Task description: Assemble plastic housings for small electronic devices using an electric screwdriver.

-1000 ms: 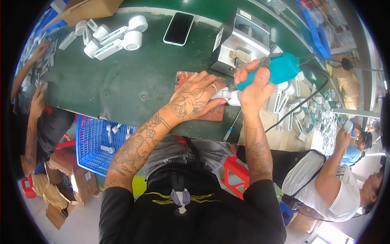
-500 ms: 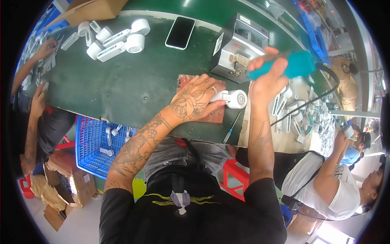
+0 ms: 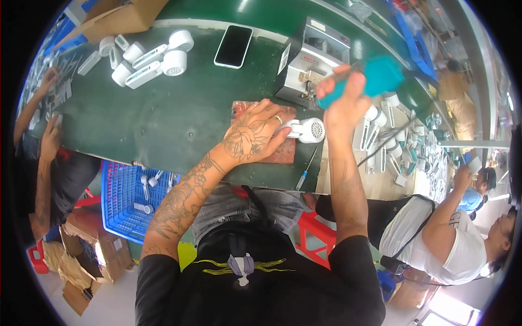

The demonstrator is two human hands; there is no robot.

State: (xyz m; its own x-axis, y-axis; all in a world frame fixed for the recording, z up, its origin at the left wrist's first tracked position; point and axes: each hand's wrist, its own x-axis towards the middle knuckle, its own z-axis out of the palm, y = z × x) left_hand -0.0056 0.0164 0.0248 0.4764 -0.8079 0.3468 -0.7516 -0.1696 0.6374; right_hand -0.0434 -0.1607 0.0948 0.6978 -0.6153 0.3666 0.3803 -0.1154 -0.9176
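My left hand (image 3: pixel 255 130) is closed over a small white handheld fan (image 3: pixel 311 130) and presses it on a reddish worn pad (image 3: pixel 283 155). The fan's round grille head sticks out to the right of my fingers; its handle is mostly hidden under my palm. My right hand (image 3: pixel 346 100) is wrapped round a teal electric screwdriver (image 3: pixel 375 81), blurred by motion. Its tip end is at the front of a grey box-shaped screw feeder (image 3: pixel 312 60). A thin screwdriver (image 3: pixel 305 173) with a blue handle lies on the bench, below the fan head.
Several white fans (image 3: pixel 144 60) lie at the back left, near a black-screened phone (image 3: pixel 234 46). More fans crowd the right side (image 3: pixel 389 136) beside a dark cable. A blue basket (image 3: pixel 117 201) stands below the bench edge. Co-workers sit at left and right (image 3: pixel 435 233).
The teal electric screwdriver and my right hand have shifted slightly left, still at the screw feeder. My left hand keeps holding the fan on the pad. The whole view has shifted a little.
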